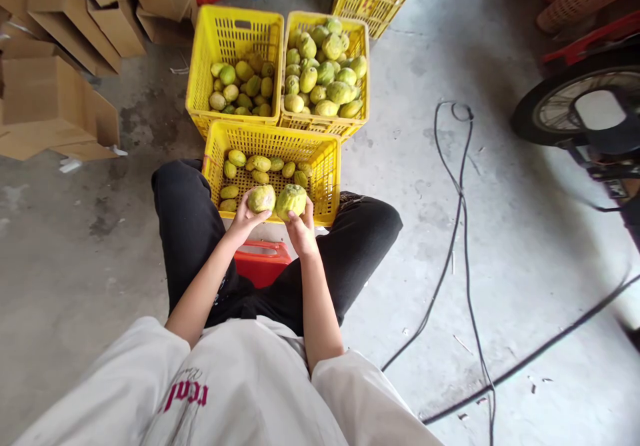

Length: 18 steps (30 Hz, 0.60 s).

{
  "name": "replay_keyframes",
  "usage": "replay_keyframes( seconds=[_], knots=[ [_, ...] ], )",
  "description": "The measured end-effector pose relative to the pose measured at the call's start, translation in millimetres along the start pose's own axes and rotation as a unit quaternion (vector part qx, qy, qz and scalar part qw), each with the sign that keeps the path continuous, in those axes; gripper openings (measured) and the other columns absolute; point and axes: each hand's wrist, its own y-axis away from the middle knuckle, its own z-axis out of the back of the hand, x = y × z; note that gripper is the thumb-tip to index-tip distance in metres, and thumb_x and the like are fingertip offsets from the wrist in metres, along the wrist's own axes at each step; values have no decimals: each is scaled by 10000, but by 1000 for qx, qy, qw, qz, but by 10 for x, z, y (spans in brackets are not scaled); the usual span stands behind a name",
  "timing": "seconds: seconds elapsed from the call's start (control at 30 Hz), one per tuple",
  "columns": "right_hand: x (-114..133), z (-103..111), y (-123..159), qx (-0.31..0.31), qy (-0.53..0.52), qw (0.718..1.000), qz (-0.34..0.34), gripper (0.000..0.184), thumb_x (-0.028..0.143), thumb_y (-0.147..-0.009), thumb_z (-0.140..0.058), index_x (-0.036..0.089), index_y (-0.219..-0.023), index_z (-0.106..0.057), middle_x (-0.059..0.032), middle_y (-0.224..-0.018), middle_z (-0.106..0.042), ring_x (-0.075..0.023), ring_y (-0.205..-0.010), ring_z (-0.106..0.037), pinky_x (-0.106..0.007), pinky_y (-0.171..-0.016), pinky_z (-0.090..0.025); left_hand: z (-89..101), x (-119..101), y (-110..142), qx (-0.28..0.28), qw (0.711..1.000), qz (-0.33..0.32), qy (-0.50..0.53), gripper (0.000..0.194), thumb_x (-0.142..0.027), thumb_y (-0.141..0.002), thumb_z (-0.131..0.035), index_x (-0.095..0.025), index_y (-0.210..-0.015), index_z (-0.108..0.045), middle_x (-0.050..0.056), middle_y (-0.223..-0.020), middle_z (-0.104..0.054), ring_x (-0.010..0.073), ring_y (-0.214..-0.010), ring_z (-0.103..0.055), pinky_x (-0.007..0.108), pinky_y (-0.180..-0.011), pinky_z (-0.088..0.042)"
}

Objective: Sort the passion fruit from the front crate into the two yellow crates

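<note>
My left hand is wrapped round a yellow-green papaya with a pale patch on its skin. Close beside it, my right hand grips a second, ridged papaya, darker at the top. Both fruits are held above the near edge of a yellow plastic crate between my knees. Several smaller yellow-green fruits lie scattered on that crate's floor, some against its left wall. My hands hide part of the near rim.
Behind stand two more yellow crates, the left one partly filled with fruit, the right one heaped higher. Cardboard boxes crowd the left. A black cable loops over the floor near a motorbike wheel. Something red sits below my hands.
</note>
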Motion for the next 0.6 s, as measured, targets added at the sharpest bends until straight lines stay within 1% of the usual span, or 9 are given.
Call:
replay_keyframes(
  seconds=[0.1, 0.2, 0.3, 0.4, 0.47, 0.53, 0.6],
  knots=[
    [15, -7, 13, 5, 6, 1000, -7, 784, 463, -782, -1010, 390, -1449, -606, -45, -1408, -752, -264, -1310, -723, -453, -1134, -648, -18, -38, 34, 15, 1000, 0, -22, 835, -213, -677, -1043, -314, -1417, -671, 98, -1703, -637, 374, -1749, -449, 537, -1442, -391],
    [26, -12, 21, 3, 15, 1000, -13, 814, 485, -780, -1020, 394, -1460, -582, -61, -1455, -724, -272, -1278, -730, -429, -1026, -703, -47, -66, 67, 20, 999, 19, -31, 864, -186, -716, -1007, -317, -1483, -632, 100, -1753, -586, 364, -1752, -447, 532, -1443, -388],
    [22, -3, 18, -3, 37, 999, -5, 838, 514, -778, -1025, 382, -1474, -575, -77, -1496, -692, -285, -1296, -714, -435, -1021, -721, -76, -80, 71, 25, 998, 48, -7, 869, -185, -772, -942, -330, -1560, -604, 95, -1744, -609, 350, -1741, -472, 527, -1448, -383],
    [6, 10, 9, -12, 56, 998, 7, 878, 535, -783, -1018, 387, -1520, -564, -76, -1548, -660, -292, -1351, -689, -466, -1065, -721, -92, -88, 43, 27, 995, 78, 59, 702, -240, -884, -791, -326, -1560, -624, 89, -1685, -675, 331, -1705, -529, 541, -1427, -429],
    [-3, 6, 6, -10, 59, 998, 11, 865, 552, -810, -994, 389, -1550, -576, -74, -1581, -658, -302, -1435, -663, -505, -1155, -688, -90, -93, 21, 22, 992, 86, 90, 580, -256, -928, -717, -315, -1503, -660, 86, -1669, -694, 316, -1691, -551, 536, -1405, -467],
    [-5, -14, 9, -5, 60, 998, 16, 830, 558, -833, -969, 389, -1560, -606, -69, -1600, -670, -309, -1546, -609, -536, -1271, -613, -79, -95, 8, 20, 992, 84, 97, 511, -273, -937, -731, -306, -1445, -685, 86, -1669, -698, 313, -1699, -543, 533, -1393, -485],
    [1, -40, 12, -5, 54, 998, 20, 802, 550, -840, -947, 393, -1559, -628, -59, -1621, -676, -305, -1627, -553, -546, -1355, -529, -61, -94, 4, 23, 993, 77, 90, 508, -320, -913, -812, -293, -1407, -699, 98, -1663, -702, 336, -1711, -527, 554, -1383, -491]
  ],
)
